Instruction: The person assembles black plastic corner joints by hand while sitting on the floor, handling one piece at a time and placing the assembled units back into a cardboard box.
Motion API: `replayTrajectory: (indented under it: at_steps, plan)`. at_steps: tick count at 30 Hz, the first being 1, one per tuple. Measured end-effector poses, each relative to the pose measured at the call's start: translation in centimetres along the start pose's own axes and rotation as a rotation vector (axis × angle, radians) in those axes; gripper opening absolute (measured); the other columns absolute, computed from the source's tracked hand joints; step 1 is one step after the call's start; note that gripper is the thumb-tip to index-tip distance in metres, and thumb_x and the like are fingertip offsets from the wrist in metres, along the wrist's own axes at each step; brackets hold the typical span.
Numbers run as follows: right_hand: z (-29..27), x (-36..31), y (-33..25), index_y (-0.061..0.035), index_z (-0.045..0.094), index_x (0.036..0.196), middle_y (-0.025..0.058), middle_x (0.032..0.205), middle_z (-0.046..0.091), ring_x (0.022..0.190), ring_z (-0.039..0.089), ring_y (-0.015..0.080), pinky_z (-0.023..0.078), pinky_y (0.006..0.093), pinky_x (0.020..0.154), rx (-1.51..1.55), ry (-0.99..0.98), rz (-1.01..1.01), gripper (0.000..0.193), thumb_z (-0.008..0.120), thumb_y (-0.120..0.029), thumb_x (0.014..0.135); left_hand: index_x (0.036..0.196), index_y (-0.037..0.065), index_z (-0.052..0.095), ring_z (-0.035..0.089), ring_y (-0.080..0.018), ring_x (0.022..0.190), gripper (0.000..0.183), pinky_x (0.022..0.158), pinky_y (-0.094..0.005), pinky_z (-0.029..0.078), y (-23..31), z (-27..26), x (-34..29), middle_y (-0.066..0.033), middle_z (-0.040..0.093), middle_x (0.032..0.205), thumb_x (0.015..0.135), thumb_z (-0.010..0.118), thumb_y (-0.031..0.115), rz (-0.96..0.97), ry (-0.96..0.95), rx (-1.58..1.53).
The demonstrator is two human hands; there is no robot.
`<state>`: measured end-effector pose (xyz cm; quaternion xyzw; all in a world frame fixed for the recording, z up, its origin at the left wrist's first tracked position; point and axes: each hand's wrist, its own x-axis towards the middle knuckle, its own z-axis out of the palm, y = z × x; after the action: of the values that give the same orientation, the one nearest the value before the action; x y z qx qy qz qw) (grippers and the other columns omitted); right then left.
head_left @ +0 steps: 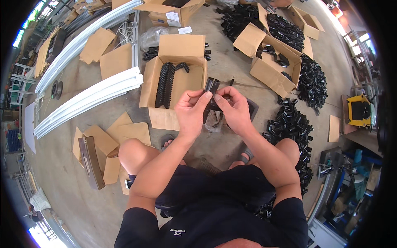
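Note:
In front of me, my left hand and my right hand meet over the near right corner of an open cardboard box. Both are closed, with thumbs and fingers pinching short, shiny black plastic pieces side by side. Whether these are joined I cannot tell. Inside the box, similar black angled pieces stand in a tight row along the left, and one loose angled piece lies near the far wall. Below my hands, a clear plastic bag is partly covered by them.
A long heap of black pieces lies at my right. Another open box stands farther off among more heaps. White profiles stretch along the left. Flattened cardboard and a phone lie by my left knee.

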<state>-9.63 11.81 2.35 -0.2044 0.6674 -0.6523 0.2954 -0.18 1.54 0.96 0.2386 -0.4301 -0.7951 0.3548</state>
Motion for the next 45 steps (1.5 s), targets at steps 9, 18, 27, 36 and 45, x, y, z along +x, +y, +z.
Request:
replayTrajectory:
  at_steps: [9,18,27,36,45]
  plan:
    - [-0.6,0.0,-0.2,0.0000,0.066,0.100,-0.0001,0.084,0.065,0.071,0.056,0.0071,0.047,0.0259,0.064,-0.055,-0.008,-0.004,0.019,0.068,-0.018,0.096,0.103,-0.003,0.065,0.067,-0.0078,0.082,0.014,0.074,-0.0209,0.053,0.0,0.5,0.0,-0.0099,0.074,0.094,0.091,0.073,-0.001,-0.012,0.007,-0.028]
    - [-0.7,0.1,0.1,0.0014,0.066,0.100,0.0023,0.084,0.065,0.077,0.057,0.0087,0.048,0.0276,0.067,-0.097,-0.005,-0.024,0.021,0.068,-0.019,0.096,0.103,-0.002,0.065,0.067,-0.0077,0.081,0.014,0.074,-0.0207,0.053,0.1,0.6,-0.1,-0.0098,0.074,0.095,0.091,0.074,-0.001,-0.007,0.008,-0.023]
    - [-0.6,0.0,-1.0,0.0028,0.066,0.102,0.0043,0.085,0.066,0.079,0.059,0.0111,0.049,0.0286,0.071,-0.154,-0.016,0.022,0.021,0.066,-0.018,0.097,0.103,-0.002,0.065,0.068,-0.0084,0.082,0.015,0.075,-0.0211,0.054,-0.1,0.3,0.1,-0.0109,0.074,0.096,0.091,0.074,-0.001,-0.011,0.005,-0.021]
    - [-0.6,0.6,0.6,0.0047,0.063,0.114,0.0055,0.096,0.069,0.085,0.061,0.0117,0.051,0.0294,0.077,0.037,-0.062,-0.027,0.030,0.065,-0.021,0.100,0.101,-0.002,0.065,0.068,-0.0095,0.077,0.014,0.071,-0.0227,0.054,-0.2,0.2,0.6,-0.0113,0.074,0.093,0.091,0.074,0.001,-0.038,0.079,-0.043]
    - [-0.6,-0.1,-1.1,0.0064,0.059,0.129,0.0083,0.099,0.070,0.080,0.064,0.0097,0.054,0.0264,0.073,0.029,-0.192,0.095,0.035,0.066,-0.006,0.097,0.098,0.001,0.064,0.069,-0.0115,0.073,0.013,0.066,-0.0237,0.056,0.3,-0.3,1.5,-0.0105,0.073,0.090,0.091,0.075,0.004,-0.065,0.187,-0.126]
